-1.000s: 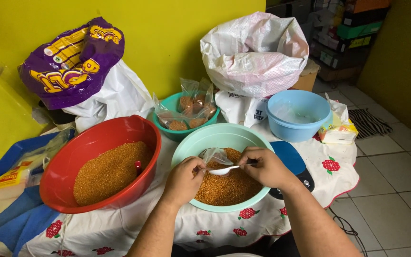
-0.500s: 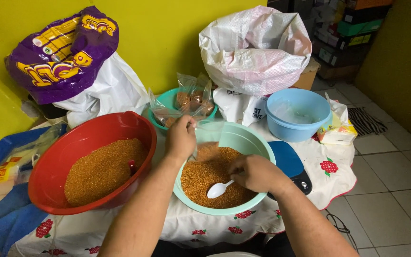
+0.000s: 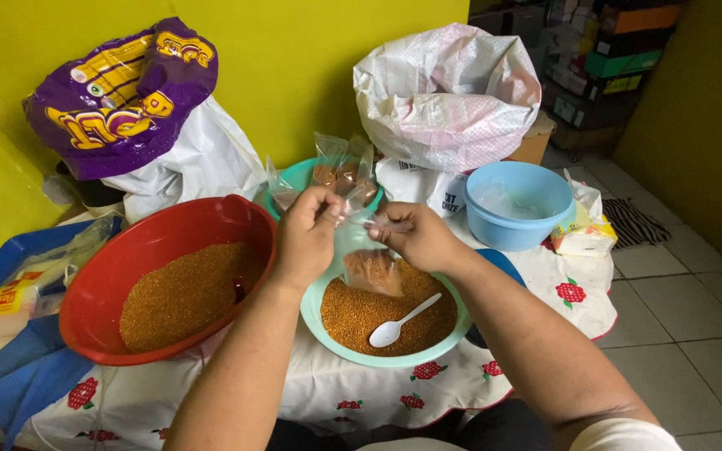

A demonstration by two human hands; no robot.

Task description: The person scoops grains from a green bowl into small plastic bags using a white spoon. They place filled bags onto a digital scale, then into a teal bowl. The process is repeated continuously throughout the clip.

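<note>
My left hand and my right hand both pinch the top of a small clear plastic bag partly filled with brown grain. The bag hangs over a teal bowl of the same brown grain. A white plastic spoon lies on the grain in that bowl, untouched. A large red bowl with more brown grain sits to the left, close to my left forearm.
Behind stands a smaller teal bowl holding several filled bags, a light blue bowl, a white sack and a purple bag. A flowered white cloth covers the table. Blue tray at left; tiled floor right.
My right hand let go of the spoon, which now rests in the teal bowl. Both hands lifted the small bag and now hold its top above the bowl.
</note>
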